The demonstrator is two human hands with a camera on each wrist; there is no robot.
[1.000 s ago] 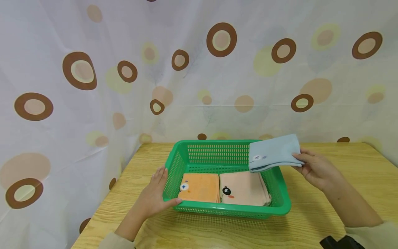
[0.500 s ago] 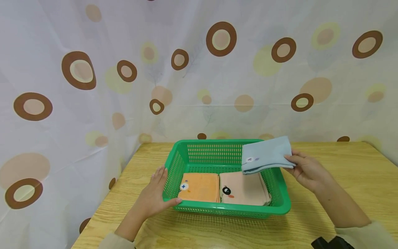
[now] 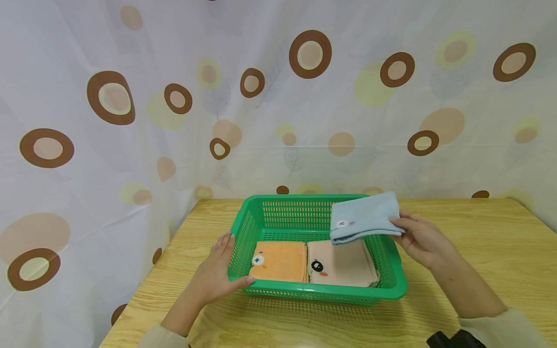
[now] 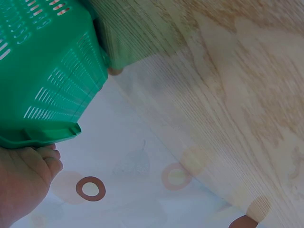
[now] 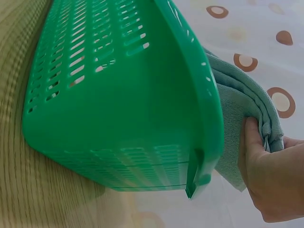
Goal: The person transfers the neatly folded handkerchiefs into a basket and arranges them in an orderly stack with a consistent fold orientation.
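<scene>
A folded light-blue towel hangs tilted above the back right part of a green plastic basket. My right hand pinches it by its right end, thumb on top and fingers underneath. In the right wrist view the towel's folded layers show beyond the basket's rim. My left hand rests against the basket's front left corner, thumb on the front rim and fingers along the left side. Inside the basket, an orange folded towel lies front left, beside a peach folded towel with an embroidered eye.
The basket stands on a wood-grain table. A pale curtain with brown rings and dots hangs behind the table and along its left side. The basket's back strip shows its bare slotted floor.
My right hand has moved left with the blue towel, bringing it farther over the basket and slightly lower. The left hand, the basket and the two towels inside have stayed in place.
</scene>
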